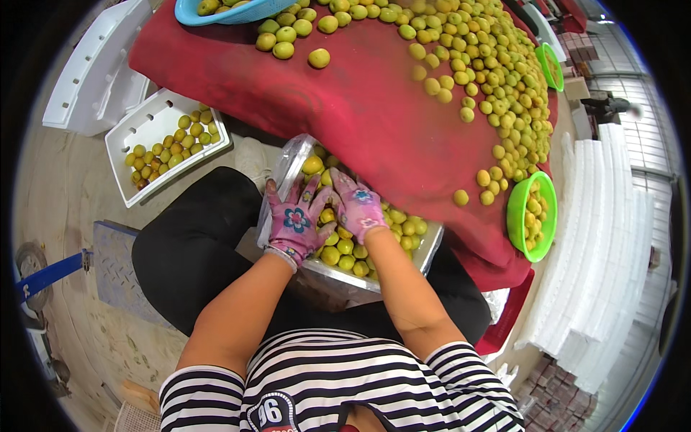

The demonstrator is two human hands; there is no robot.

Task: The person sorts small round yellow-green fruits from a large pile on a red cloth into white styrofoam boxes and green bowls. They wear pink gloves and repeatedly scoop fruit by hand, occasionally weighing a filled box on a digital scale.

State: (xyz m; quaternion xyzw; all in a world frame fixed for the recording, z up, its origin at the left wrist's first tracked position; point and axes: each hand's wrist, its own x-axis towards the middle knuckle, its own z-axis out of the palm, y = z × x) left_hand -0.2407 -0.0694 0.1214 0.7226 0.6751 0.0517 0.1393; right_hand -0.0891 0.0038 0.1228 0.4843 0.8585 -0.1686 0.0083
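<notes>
Between my legs is a white foam box (356,282) lined with clear plastic film (294,156), holding many small round yellow-green fruits (345,247). Both hands wear pink gloves with a flower print and rest on top of the fruit. My left hand (296,220) lies palm down at the box's left side, its fingers spread. Close beside it, my right hand (357,205) is laid over the fruit near the middle, fingers pointing away from me. Some fruit shows between the two hands. The undersides of the hands are hidden, and red cloth covers the box's far edge.
A red cloth (378,108) ahead bears a large heap of fruit (502,81). A blue basket (232,13) and a green basket (532,216) hold more. Left stands a white foam box (167,146) with fruit. White foam stacks (599,254) rise at right; a metal plate (127,272) lies left.
</notes>
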